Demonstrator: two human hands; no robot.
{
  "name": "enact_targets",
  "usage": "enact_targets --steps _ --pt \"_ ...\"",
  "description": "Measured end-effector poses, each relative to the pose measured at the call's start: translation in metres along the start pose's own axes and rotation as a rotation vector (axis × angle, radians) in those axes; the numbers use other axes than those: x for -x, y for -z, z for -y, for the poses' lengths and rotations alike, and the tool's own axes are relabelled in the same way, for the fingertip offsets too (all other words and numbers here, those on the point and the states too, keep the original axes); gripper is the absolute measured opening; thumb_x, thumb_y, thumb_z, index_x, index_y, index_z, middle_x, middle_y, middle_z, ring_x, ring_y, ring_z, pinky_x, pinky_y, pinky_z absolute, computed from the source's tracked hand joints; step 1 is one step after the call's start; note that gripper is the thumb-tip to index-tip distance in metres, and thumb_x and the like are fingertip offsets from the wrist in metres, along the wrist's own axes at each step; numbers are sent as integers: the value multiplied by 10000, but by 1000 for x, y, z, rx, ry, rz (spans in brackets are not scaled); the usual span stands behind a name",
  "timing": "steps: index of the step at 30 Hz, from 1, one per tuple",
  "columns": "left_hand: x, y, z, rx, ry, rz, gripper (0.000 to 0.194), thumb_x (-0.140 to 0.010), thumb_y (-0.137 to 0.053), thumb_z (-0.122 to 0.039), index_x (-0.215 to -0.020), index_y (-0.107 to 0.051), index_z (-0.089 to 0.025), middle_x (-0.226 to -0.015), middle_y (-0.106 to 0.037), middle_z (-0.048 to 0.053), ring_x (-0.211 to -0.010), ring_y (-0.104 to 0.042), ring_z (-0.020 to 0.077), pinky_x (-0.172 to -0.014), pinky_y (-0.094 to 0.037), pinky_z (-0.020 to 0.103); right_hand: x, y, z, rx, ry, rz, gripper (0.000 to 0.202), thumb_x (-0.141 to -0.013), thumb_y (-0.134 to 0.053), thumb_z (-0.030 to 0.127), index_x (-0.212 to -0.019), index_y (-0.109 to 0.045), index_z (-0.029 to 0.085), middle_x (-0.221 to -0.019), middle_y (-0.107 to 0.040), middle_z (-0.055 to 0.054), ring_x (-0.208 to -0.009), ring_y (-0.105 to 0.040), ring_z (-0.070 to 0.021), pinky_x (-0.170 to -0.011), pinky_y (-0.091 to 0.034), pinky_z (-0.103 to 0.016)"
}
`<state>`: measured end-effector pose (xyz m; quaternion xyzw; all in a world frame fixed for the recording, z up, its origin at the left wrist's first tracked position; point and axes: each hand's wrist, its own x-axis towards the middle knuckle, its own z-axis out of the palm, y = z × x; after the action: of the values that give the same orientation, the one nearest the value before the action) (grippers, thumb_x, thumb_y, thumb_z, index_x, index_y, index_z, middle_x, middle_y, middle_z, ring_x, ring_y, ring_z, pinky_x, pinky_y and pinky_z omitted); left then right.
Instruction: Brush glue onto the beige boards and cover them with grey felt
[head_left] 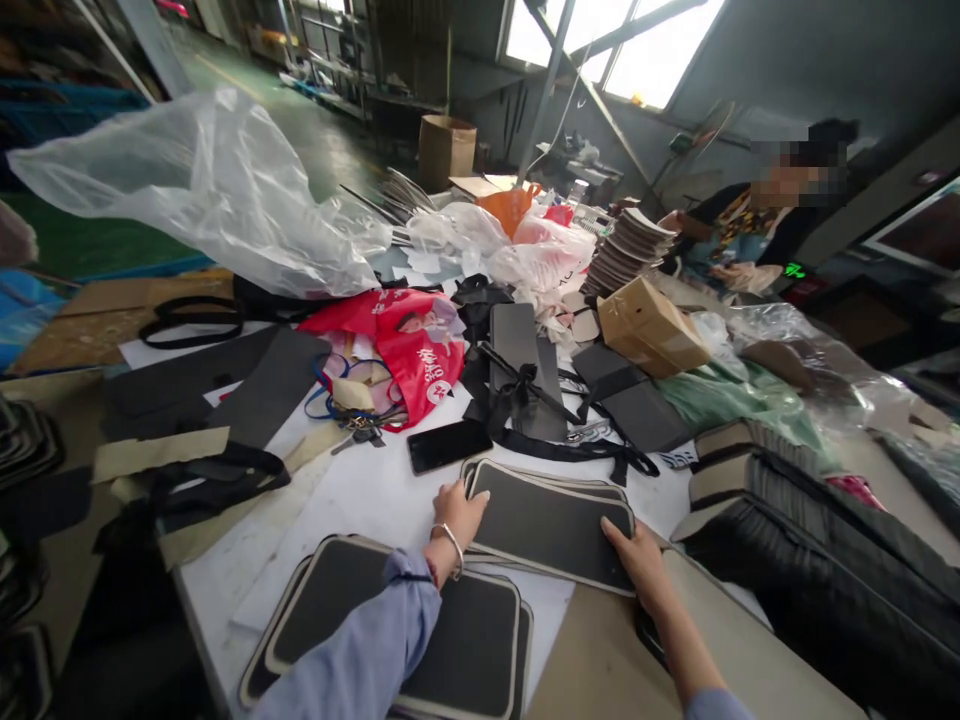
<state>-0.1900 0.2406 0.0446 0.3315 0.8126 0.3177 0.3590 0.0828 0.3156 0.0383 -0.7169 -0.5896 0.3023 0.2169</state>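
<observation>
Both hands hold a black rounded rectangular panel with a pale edge [551,520], which lies over a few similar panels. My left hand [457,520] grips its left end, thumb on top and a bracelet at the wrist. Closed on the right end is my right hand [637,560], its thumb pressed on the upper face. Below my left forearm sits another pile of black panels with pale edges [472,640], partly covered by the sleeve. A black phone [450,446] lies just beyond the left hand.
A red plastic bag [405,345], keys [367,432] and black straps [525,385] lie farther back. Bundled black pieces [817,560] line the right side. A cardboard box [652,325] and a stack of panels [630,250] stand behind. Another person [750,235] sits at the far right.
</observation>
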Motion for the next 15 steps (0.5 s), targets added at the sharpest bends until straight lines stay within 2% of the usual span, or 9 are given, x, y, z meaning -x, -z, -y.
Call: enact_targets --steps 3,6,11,15 --pt "3 -10 2 -139 -19 -132 306 -738 -561 -346 -968 -599 -147 -1104 -530 153 -1054 -498 274 -905 -384 355 -11 -4 -6 79 -53 12 520 -591 -539 568 -850 -621 124 -751 -653 -102 -845 -606 -304 -805 -448 -410" --pt "8 -13 -1 -154 -35 -171 276 -746 -552 -331 -937 -586 -136 -1092 -517 155 -1039 -493 270 -931 -361 360 -15 -1 -5 71 -74 25 566 -572 -576 576 -901 -620 118 -762 -647 -104 -860 -599 -309 -804 -441 -414" --pt "5 -10 -3 -159 20 -138 235 -751 -555 -345 -905 -560 -167 -946 -582 117 -971 -528 266 -886 -383 367 -12 3 0 1 -184 35 554 -531 -658 552 -858 -618 105 -696 -646 -103 -766 -616 -304 -738 -467 -402" --pt "3 -8 0 37 -3 -42 233 -753 -563 -331 -953 -525 -218 -830 -626 38 -870 -578 212 -816 -412 331 -5 3 4 -196 -256 75 587 -519 -703 514 -914 -606 92 -663 -652 -90 -653 -625 -263 -618 -499 -354"
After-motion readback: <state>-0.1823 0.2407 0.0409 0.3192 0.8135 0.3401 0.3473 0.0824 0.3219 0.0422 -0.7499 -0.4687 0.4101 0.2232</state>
